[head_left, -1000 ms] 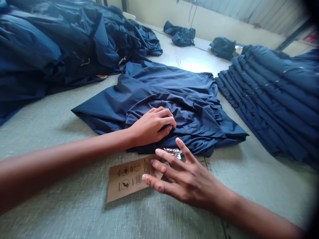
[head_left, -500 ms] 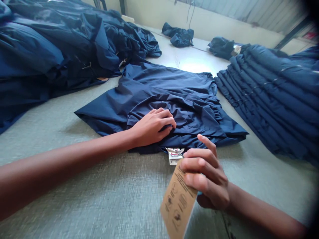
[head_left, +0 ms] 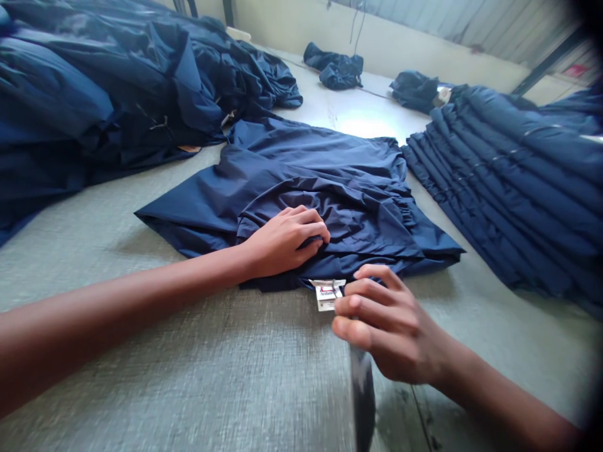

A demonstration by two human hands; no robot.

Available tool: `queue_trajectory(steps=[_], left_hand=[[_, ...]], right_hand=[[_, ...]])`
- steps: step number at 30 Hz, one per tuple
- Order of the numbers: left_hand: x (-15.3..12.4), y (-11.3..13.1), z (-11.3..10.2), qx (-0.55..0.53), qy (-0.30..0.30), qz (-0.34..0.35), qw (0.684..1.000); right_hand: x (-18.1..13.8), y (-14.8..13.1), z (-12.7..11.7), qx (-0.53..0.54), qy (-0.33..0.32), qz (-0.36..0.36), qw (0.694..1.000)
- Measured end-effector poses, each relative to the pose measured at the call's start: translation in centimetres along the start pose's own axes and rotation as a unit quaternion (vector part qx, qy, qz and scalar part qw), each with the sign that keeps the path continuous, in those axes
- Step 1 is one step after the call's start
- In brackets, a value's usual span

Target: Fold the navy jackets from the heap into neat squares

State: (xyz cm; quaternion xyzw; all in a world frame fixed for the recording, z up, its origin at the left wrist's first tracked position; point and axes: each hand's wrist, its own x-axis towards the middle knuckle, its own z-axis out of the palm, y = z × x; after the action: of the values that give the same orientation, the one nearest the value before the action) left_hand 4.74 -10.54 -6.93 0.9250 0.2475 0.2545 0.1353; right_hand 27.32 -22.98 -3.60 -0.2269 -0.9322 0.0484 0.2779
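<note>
Left hand [head_left: 282,243] curled, pressing into a navy garment [head_left: 358,201], right hand [head_left: 389,326] pinching a card tag [head_left: 363,395] edge-on, just beside a white label [head_left: 327,295] at the garment's near edge, open grey desk [head_left: 188,358] in front

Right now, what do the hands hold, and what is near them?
Left hand on navy garment; right hand holding brown card tag, edge-on; white label near it.

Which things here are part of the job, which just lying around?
Part of the job:
- left hand on navy garment
- right hand holding brown card tag
- white label at garment's edge

Lying about:
- folded navy stack
- navy heap
- far navy bundle
</note>
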Motion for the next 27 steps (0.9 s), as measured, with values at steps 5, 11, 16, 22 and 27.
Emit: queue_trajectory(steps=[5,11,16,22,27], left_hand=[[0.0,-0.1,-0.1,0.001,-0.012,0.001,1.0],[0.1,-0.1,-0.1,0.003,-0.011,0.001,1.0],[0.1,0.0,-0.2,0.003,-0.013,0.001,1.0],[0.2,-0.1,-0.2,0.004,-0.018,-0.002,1.0],[0.0,0.0,-0.6,0.004,0.012,0.003,1.0]], right_hand=[[-0.3,0.8,-0.3,0.016,0.046,0.034,0.998],[-0.7,1.3,-2.2,-0.002,-0.003,0.069,0.998],[-0.9,1.1,-2.3,-0.019,-0.149,0.076,0.986],[-0.9,0.7,-1.8,0.005,-0.156,0.114,0.981],[-1.0,1.2,-2.5,-0.039,-0.168,0.121,0.978]])
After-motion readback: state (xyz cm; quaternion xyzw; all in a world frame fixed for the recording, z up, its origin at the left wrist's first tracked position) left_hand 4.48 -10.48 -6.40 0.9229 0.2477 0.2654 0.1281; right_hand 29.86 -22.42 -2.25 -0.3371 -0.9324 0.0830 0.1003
